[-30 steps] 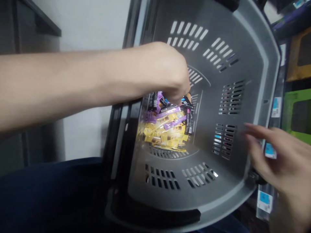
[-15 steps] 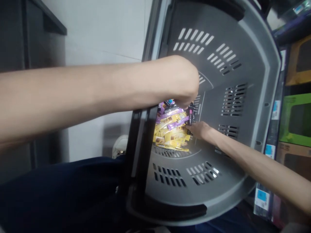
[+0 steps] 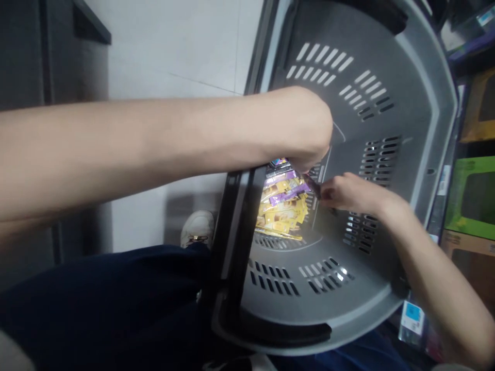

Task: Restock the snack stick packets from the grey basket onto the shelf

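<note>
Here, grey basket [image 3: 410, 170], yellow and purple sachets [image 3: 284, 208], right hand [image 3: 351, 193] pinching one

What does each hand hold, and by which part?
Right hand pinches a slim dark plastic sachet by its end; left hand hides its grip.

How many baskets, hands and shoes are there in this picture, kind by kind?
Basket: 1
Hands: 2, the left hand and the right hand
Shoe: 1
Total: 4
Packets: heaped and blurred, so not counted. The right hand pinches a dark packet.
</note>
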The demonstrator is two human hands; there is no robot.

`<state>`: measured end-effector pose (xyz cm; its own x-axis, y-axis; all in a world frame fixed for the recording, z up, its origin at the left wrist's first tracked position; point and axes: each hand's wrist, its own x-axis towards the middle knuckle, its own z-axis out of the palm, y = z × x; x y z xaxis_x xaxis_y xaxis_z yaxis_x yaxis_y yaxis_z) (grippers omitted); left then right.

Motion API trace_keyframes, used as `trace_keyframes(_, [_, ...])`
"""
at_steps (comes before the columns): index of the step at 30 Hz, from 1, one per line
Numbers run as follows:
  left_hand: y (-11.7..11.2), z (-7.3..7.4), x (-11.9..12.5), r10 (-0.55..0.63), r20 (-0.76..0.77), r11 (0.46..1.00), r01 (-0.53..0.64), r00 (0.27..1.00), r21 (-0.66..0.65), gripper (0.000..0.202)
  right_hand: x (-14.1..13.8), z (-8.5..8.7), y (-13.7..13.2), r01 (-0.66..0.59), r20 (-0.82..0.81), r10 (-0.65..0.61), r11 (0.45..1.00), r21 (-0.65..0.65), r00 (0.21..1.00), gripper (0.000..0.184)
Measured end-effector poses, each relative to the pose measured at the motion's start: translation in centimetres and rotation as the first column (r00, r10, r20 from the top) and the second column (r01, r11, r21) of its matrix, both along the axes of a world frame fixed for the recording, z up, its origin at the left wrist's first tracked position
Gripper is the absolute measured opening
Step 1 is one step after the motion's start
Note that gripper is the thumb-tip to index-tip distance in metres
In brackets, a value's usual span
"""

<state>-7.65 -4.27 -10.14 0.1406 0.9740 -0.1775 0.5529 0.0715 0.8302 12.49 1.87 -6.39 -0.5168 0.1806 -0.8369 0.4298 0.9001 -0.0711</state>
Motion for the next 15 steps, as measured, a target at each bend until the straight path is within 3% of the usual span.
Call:
trace_keyframes(1, [-0.4, 1.8, 0.1, -0.140, -0.211, 0.989, 0.127, 0.967, -0.074, 0.043, 0.4, 1.3, 0.5, 0.084, -0.090, -0.089, 0.995, -0.060, 0.992, 0.009])
trace_keyframes(3, [-1.1, 5.1, 0.2, -0.327, -0.509, 0.945, 0.293, 0.797, -0.148, 0.045, 1.4, 3.3, 1.3, 0.239, -0.259, -0.300, 0.941, -0.241, 0.918, 0.008])
trace_keyframes(5, [-1.4, 7.0, 0.1, -0.315, -0.557, 0.944, 0.318, 0.769, -0.095, 0.049, 2.4, 4.2, 1.7, 0.354, -0.356, -0.514, 0.833, -0.424, 0.781, 0.018])
trace_keyframes(8, [-1.1, 7.4, -0.6, -0.239, -0.389, 0.964, 0.266, 0.890, 0.015, 0.046, 3.3, 4.5, 1.8, 0.491, -0.349, -0.752, 0.640, -0.591, 0.559, 0.029])
trace_keyframes(10, [-0.6, 7.1, -1.0, -0.148, -0.236, 0.969, 0.189, 0.960, 0.159, 0.038, 3.3, 4.5, 1.7, 0.536, -0.301, -0.826, 0.544, -0.646, 0.476, 0.036])
trace_keyframes(12, [-0.2, 7.2, -1.4, -0.029, -0.099, 0.950, 0.058, 0.995, 0.306, 0.033, 3.0, 4.7, 1.4, 0.528, -0.239, -0.846, 0.493, -0.692, 0.476, 0.034])
trace_keyframes(15, [0.0, 8.0, -1.4, 0.089, 0.023, 0.910, -0.091, 0.996, 0.405, 0.036, 2.1, 4.9, 0.1, 0.467, -0.193, -0.856, 0.435, -0.769, 0.480, 0.029])
